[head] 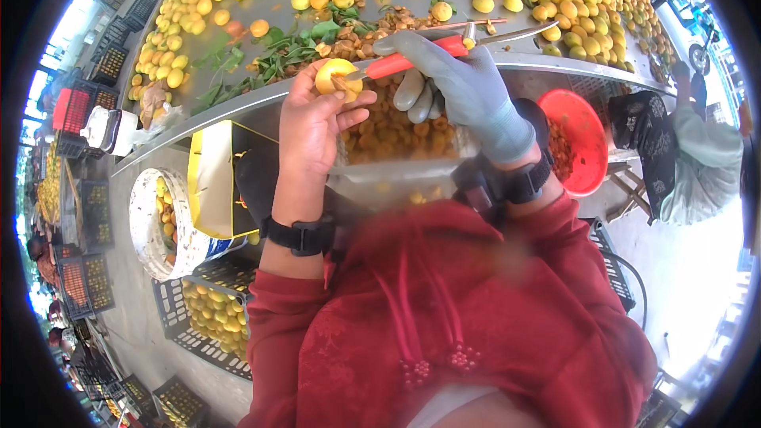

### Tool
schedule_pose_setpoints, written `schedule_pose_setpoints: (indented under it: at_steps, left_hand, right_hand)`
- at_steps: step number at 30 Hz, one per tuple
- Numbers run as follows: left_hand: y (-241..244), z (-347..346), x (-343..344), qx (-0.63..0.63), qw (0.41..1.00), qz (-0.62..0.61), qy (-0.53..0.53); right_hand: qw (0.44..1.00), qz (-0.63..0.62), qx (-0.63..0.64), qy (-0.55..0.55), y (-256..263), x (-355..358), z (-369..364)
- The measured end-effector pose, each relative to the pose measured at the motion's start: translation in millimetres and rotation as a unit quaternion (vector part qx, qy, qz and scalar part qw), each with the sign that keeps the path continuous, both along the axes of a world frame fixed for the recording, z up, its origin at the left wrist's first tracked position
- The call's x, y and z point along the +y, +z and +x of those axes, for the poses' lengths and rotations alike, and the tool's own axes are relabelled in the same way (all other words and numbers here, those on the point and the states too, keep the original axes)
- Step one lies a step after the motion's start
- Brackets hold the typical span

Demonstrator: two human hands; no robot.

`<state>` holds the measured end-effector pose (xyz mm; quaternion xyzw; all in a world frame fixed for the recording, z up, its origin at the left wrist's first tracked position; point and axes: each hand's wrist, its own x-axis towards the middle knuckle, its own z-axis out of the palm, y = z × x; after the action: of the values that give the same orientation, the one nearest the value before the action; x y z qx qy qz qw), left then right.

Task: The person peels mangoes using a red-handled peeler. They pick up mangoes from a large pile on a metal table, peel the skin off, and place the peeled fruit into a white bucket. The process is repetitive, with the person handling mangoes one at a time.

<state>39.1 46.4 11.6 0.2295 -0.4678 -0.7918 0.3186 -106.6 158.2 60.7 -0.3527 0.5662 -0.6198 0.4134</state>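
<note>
My bare left hand [318, 110] holds a cut-open apricot [337, 78] over the front edge of the steel table, its brown pit showing in the flesh. In my right hand [458, 80], which wears a grey coated glove, is a red-handled metal tool [410, 56] with a pivot, like pliers or shears. The metal tip at its left end touches the apricot's opening. The other end points right over the table [410, 0]. Beneath my hands, a container of halved apricots [395, 137] sits below the table edge, partly hidden by the glove.
Whole apricots [571, 6] are heaped on the table, with brown pits [351, 41] and green leaves [285, 59] nearby. A white bucket [142, 238] and black crate [178, 327] stand left. Right are a red basin [594, 137] with pits and a seated person [701, 160].
</note>
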Motion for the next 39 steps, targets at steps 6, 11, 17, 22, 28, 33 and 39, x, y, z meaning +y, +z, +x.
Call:
schedule_pose_setpoints:
  at_steps: [6, 11, 17, 22, 28, 33, 39]
  left_hand:
    - [-7, 4, -5, 0.013, 1.0, 0.017, -0.02]
    - [-6, 0, -2, -0.014, 0.999, -0.013, 0.03]
    - [-11, -1, -3, -0.03, 0.995, -0.056, 0.072]
    - [-15, 0, -2, -0.053, 0.989, -0.059, 0.123]
    - [-15, -1, -2, -0.03, 0.991, -0.009, 0.132]
    - [-9, -1, -2, -0.017, 0.991, -0.048, 0.127]
    - [-6, 1, 0, 0.022, 0.991, -0.037, 0.13]
  right_hand:
    - [0.999, 0.019, 0.001, 0.045, -3, -1, -10]
    - [0.996, 0.036, 0.019, 0.082, -2, 1, -7]
    - [0.994, 0.027, 0.019, 0.102, -6, -2, 2]
    - [0.996, 0.012, 0.062, 0.063, -6, -6, 22]
    - [0.999, 0.017, -0.021, 0.034, -7, -8, 23]
    - [0.997, 0.003, -0.073, 0.013, -12, -7, 22]
    - [0.992, -0.007, -0.124, 0.019, -18, -8, 24]
